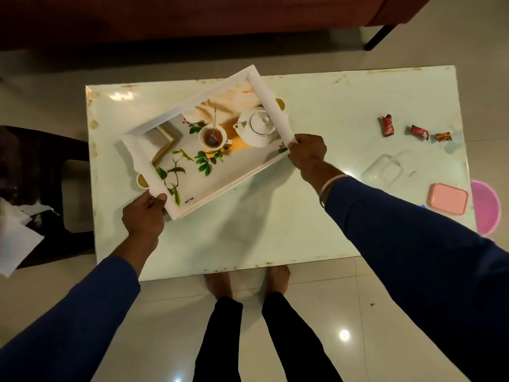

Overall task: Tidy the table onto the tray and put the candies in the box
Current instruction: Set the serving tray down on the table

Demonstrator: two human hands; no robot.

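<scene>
A white tray [159, 121] with a printed picture of a teapot, cup and leaves is held tilted over the left half of the pale table [275, 216]. My left hand [144, 216] grips its near left end wall. My right hand [307, 153] grips the right end wall. Two small cups with dark liquid peek out from under the tray, one [141, 181] at the left end and one [280, 103] at the far right end. Three red-wrapped candies [387, 125] [420, 132] [443, 137] lie at the right. A clear box [384, 170] and its pink lid [447, 199] sit near the right edge.
A pink round stool [486, 208] stands beyond the table's right edge. A dark stool [55, 194] with white paper [16, 230] is at the left. A brown sofa [192, 17] runs along the far side. My bare feet [276, 278] are at the near edge.
</scene>
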